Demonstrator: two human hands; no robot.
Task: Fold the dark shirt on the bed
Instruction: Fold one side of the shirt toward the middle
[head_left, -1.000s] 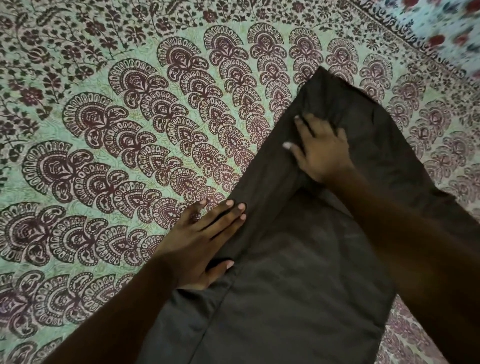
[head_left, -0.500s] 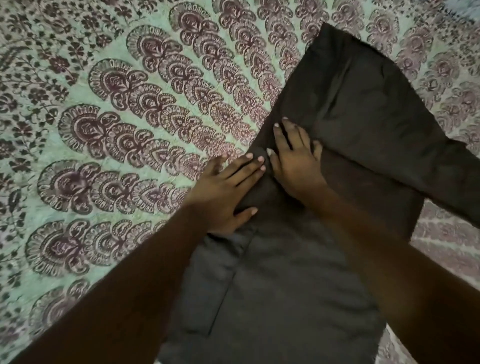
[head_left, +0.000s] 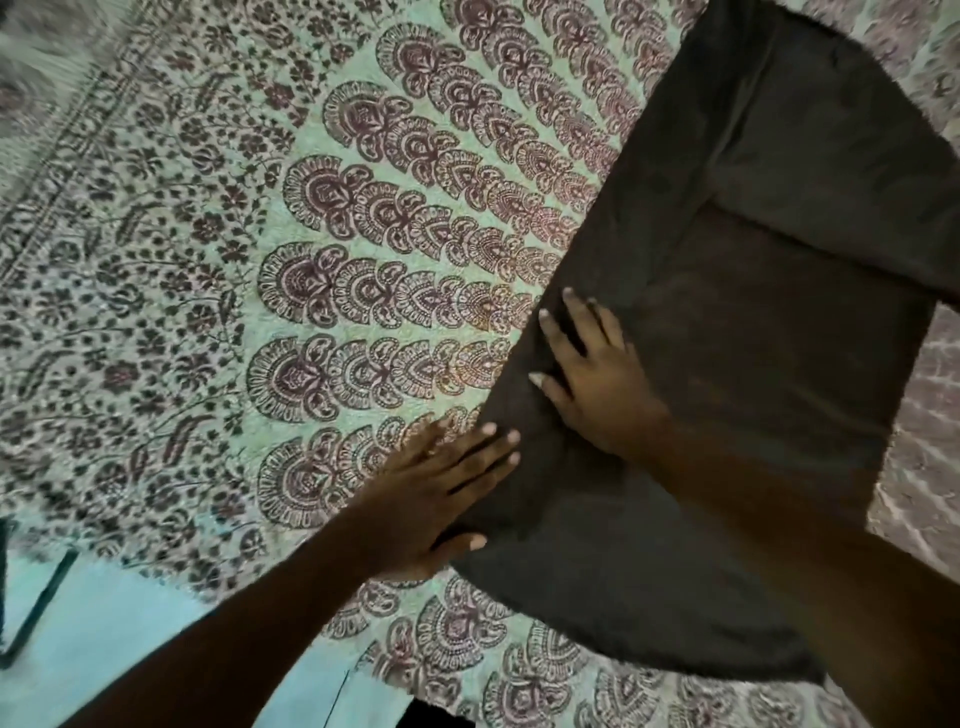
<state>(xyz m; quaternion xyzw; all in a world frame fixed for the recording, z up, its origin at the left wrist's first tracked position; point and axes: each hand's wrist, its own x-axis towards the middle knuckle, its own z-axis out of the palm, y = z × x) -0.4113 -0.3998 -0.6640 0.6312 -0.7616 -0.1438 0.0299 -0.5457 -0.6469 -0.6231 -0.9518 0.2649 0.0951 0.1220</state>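
Since a moment ago both my hands have slid toward me along the folded left edge of the dark shirt (head_left: 727, 364), which lies flat on the patterned bedspread (head_left: 260, 312). My left hand (head_left: 436, 499) rests open, palm down, half on the sheet and half on the shirt's edge, pinning the crease. My right hand (head_left: 592, 384), fingers spread flat, presses the fold so that it holds. Neither hand grips anything. I can read no label or writing on the fabric.
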